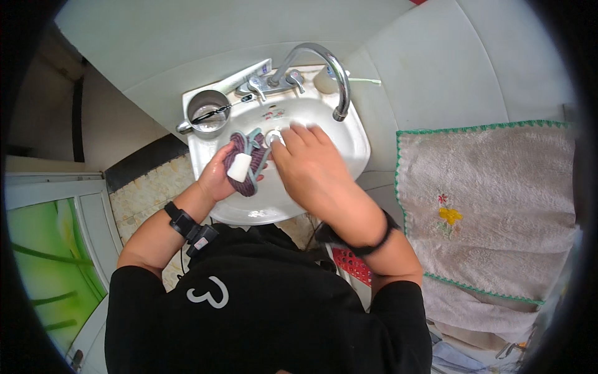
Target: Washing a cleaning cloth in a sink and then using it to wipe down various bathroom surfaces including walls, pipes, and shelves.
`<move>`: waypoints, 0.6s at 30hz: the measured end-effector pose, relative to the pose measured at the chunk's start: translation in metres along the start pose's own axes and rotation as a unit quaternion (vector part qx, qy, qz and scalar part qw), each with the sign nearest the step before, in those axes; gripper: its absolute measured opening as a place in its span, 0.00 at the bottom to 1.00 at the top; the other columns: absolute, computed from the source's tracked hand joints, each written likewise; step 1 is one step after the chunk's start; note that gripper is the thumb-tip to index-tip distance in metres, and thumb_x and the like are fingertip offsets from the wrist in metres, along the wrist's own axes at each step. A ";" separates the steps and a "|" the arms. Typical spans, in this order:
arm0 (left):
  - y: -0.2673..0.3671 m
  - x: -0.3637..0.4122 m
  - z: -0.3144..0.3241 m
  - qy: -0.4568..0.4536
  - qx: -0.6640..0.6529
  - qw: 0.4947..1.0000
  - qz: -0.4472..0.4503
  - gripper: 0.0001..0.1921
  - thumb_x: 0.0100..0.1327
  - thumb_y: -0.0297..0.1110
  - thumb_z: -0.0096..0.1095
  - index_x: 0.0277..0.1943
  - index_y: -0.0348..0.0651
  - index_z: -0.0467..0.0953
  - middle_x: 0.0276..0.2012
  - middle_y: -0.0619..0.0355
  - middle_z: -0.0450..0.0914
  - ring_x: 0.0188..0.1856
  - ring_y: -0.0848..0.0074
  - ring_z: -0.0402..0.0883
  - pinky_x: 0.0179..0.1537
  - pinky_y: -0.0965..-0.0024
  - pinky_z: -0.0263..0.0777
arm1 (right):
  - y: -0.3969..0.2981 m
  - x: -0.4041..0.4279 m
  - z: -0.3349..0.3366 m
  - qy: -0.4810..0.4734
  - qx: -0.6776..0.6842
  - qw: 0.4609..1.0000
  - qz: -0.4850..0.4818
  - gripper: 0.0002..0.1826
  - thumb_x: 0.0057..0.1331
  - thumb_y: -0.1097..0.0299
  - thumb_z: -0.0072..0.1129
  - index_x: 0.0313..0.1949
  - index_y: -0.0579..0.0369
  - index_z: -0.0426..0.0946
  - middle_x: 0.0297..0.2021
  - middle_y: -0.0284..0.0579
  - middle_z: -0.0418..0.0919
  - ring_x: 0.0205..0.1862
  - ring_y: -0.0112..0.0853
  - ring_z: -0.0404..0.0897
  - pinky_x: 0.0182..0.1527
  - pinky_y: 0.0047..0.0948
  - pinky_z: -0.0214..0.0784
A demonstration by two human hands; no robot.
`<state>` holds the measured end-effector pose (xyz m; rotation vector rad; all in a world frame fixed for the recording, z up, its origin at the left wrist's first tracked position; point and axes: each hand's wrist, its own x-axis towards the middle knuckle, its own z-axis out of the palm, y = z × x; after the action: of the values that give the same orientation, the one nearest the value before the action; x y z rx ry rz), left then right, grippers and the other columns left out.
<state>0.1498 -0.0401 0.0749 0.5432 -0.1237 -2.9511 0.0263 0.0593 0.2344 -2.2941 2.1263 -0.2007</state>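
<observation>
My left hand (217, 180) grips a small purple ribbed cloth item (245, 186) with pale teal binding, over the front left of a white washbasin (243, 216). On the cloth lies a white block (239, 167) that looks like a bar of soap. Just to the right, my right hand (306, 163) hovers above the bowl, palm down and blurred. Its fingertips reach near the white drain fitting (274, 136), and its palm side is hidden, so I cannot tell whether it holds anything.
A chrome faucet (343, 89) arches over the basin's right side. A metal mug (204, 100) stands on the left rim, a dark-handled utensil (216, 113) across it. Behind lies a long carton (243, 75). A cup (324, 82) stands back right. A green-edged towel (495, 182) hangs right.
</observation>
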 end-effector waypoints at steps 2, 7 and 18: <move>-0.002 -0.001 0.007 -0.011 0.005 1.000 -0.005 0.20 0.61 0.44 0.34 0.52 0.44 0.61 0.46 0.51 0.69 0.47 0.61 0.69 0.47 0.52 0.61 | 0.016 0.004 0.057 0.003 -0.040 0.999 0.000 0.19 0.50 0.65 0.50 0.40 0.62 0.68 0.45 0.52 0.66 0.53 0.44 0.60 0.55 0.42 0.46; -0.009 -0.001 0.026 -0.029 -0.042 0.999 0.014 0.18 0.63 0.44 0.31 0.51 0.46 0.62 0.49 0.56 0.66 0.52 0.71 0.64 0.55 0.67 0.54 | -0.018 0.014 0.129 0.132 0.202 0.964 0.109 0.24 0.55 0.61 0.46 0.49 0.63 0.60 0.48 0.56 0.62 0.53 0.48 0.58 0.54 0.43 0.47; -0.023 0.015 0.013 -0.121 -0.005 0.987 0.108 0.19 0.63 0.42 0.32 0.52 0.42 0.58 0.51 0.56 0.63 0.52 0.72 0.63 0.53 0.68 0.56 | -0.026 0.037 0.121 0.194 0.197 0.951 0.141 0.16 0.52 0.66 0.48 0.41 0.56 0.67 0.44 0.49 0.66 0.49 0.43 0.61 0.51 0.39 0.48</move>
<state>0.1283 -0.0190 0.0796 0.1559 -0.1790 -2.7901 0.0664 0.0145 0.1201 -1.8140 2.2774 -1.0387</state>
